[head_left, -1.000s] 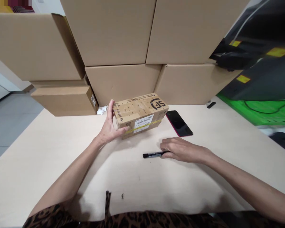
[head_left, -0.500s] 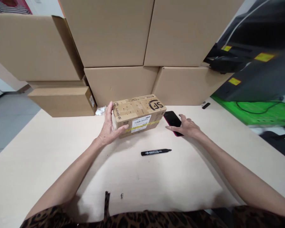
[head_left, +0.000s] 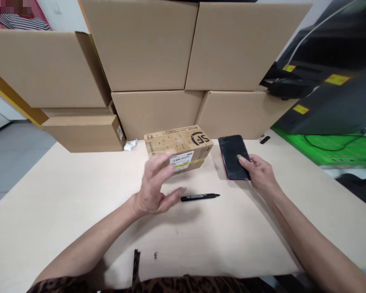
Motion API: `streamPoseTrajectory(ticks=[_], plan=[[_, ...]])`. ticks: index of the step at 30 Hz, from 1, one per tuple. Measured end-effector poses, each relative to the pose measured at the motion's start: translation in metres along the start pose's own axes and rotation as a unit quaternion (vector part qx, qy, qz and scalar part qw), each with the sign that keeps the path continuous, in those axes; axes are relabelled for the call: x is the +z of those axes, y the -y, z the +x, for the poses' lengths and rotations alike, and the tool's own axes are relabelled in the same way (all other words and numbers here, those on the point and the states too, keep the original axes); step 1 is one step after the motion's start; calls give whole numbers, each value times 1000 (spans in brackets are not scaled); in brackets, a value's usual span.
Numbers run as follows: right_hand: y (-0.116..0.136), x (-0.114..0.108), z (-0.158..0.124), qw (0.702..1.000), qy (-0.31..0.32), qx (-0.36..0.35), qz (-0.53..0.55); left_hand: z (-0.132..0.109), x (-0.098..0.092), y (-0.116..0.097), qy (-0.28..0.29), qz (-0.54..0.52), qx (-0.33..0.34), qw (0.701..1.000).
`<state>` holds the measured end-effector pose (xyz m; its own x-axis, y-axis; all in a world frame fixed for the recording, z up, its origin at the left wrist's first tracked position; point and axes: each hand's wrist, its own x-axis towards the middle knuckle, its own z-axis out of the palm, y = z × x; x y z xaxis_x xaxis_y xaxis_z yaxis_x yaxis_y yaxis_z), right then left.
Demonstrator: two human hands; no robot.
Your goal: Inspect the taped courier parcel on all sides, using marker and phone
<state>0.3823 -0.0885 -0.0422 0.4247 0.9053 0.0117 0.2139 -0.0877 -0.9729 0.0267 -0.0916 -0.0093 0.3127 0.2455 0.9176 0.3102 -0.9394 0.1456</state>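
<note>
My right hand [head_left: 262, 173] grips a smartphone [head_left: 232, 155] by its lower right corner, thumb on the dark screen; the phone has a reddish edge and is lifted off the table. My left hand [head_left: 157, 185] is in the air with fingers apart, slightly blurred, in front of a small cardboard box [head_left: 177, 140]. That box carries black SF Express print, a white label and a yellow strip; the hand hides part of its front left corner. A black marker pen [head_left: 201, 197] lies on the table just right of my left thumb.
Large cardboard boxes [head_left: 149, 49] are stacked along the table's back edge, with a flatter carton [head_left: 85, 132] at left. Crumpled white tissue [head_left: 130, 144] lies beside it. A small black object [head_left: 264, 140] sits at back right, near a green surface [head_left: 332, 148] with a cable.
My right hand has taken the phone off the table and tilted it up. My left hand has let go of the small box and come nearer, towards the marker pen.
</note>
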Motion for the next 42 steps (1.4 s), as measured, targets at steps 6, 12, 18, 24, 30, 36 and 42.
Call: streamPoseTrajectory(ticks=[6, 12, 18, 24, 30, 36, 42], plan=[[45, 28, -53, 977, 25, -101, 185, 7, 29, -41, 198, -302, -367, 857], [73, 79, -74, 968, 82, -112, 210, 24, 64, -52, 90, -479, -451, 748], [83, 108, -75, 962, 75, -156, 213, 27, 53, -48, 20, -467, -458, 756], [83, 114, -74, 959, 31, -228, 168, 23, 51, -46, 7, -457, -452, 766], [79, 117, -73, 958, 27, -209, 197, 21, 53, -44, 9, -466, -455, 759], [73, 120, -69, 959, 44, -192, 203, 21, 52, -42, 19, -465, -462, 755], [71, 117, -70, 960, 58, -192, 195, 19, 56, -38, 12, -486, -452, 748]])
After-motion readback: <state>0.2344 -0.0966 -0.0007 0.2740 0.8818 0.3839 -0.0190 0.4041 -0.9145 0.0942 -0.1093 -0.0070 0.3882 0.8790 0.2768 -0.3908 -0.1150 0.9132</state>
